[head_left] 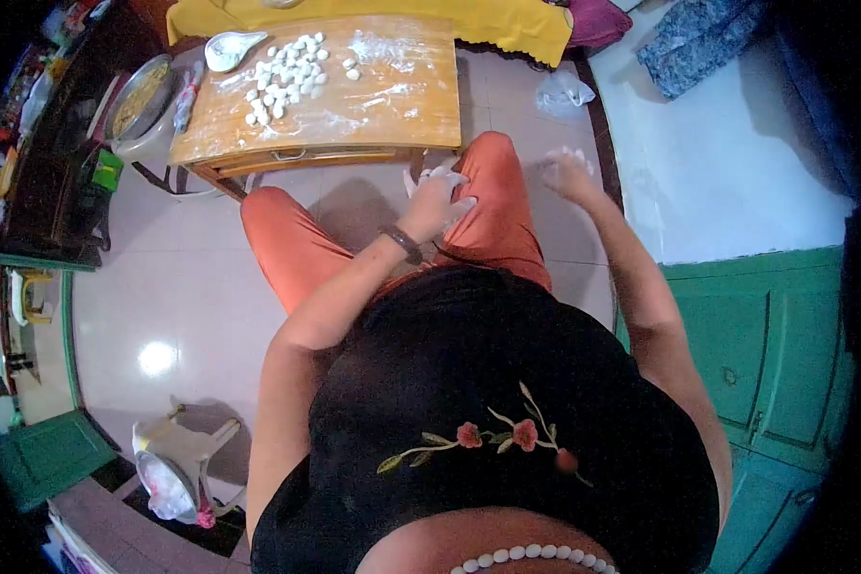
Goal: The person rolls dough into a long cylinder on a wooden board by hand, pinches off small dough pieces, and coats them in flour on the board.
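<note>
My left hand [437,203], dusted white and wearing a dark bracelet, is in front of my right thigh [493,191]. Its fingers are spread and hold nothing; whether they touch the orange trouser cloth I cannot tell. Out to the right, past the knee, my right hand [566,174] hangs in the air, whitened too, its fingers apart with nothing in them. Ahead stands a low wooden table [210,124] streaked with white powder. Many small white dough pieces [292,77] lie on it in a loose cluster, beside a white dish of powder [234,50].
A large metal basin [140,99] of brownish food stands left of the table. A yellow cloth [354,14] runs behind it. A plastic bag [562,94] lies on the floor at right, near the white wall [727,163]. A stool [187,442] stands behind left.
</note>
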Demonstrator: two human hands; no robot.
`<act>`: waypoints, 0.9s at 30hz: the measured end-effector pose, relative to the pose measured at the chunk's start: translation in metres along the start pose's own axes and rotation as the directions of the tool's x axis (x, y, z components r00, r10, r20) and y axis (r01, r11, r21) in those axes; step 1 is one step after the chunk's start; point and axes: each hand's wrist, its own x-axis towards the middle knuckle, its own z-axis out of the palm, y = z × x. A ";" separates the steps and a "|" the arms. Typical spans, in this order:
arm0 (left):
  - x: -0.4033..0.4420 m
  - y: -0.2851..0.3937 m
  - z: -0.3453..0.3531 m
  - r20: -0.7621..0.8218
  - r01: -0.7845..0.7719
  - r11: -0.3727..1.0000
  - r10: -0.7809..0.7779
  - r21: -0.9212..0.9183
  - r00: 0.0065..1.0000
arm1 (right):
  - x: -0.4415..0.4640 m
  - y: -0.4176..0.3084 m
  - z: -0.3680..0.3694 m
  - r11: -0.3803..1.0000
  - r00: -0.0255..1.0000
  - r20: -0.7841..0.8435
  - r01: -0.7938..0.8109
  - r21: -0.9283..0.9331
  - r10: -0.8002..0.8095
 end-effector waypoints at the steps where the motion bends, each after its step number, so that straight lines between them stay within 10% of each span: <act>1: 0.001 -0.004 0.008 0.029 0.059 0.998 -0.059 -0.016 0.998 | -0.003 0.011 0.024 0.997 0.999 0.039 0.031 0.070 -0.034; 16: -0.018 -0.058 0.065 0.263 0.266 0.929 -0.198 -0.257 0.944 | -0.039 -0.005 0.127 0.977 0.991 -0.077 -0.092 0.193 0.109; 20: -0.015 -0.045 0.046 0.190 -0.111 0.917 0.196 -0.384 0.962 | -0.046 -0.020 0.114 0.947 0.961 -0.240 -0.055 0.317 0.136; 27: -0.025 -0.005 0.017 0.387 -0.038 0.847 0.282 -0.531 0.878 | -0.035 -0.028 0.108 0.931 0.934 -0.121 0.348 0.108 -0.335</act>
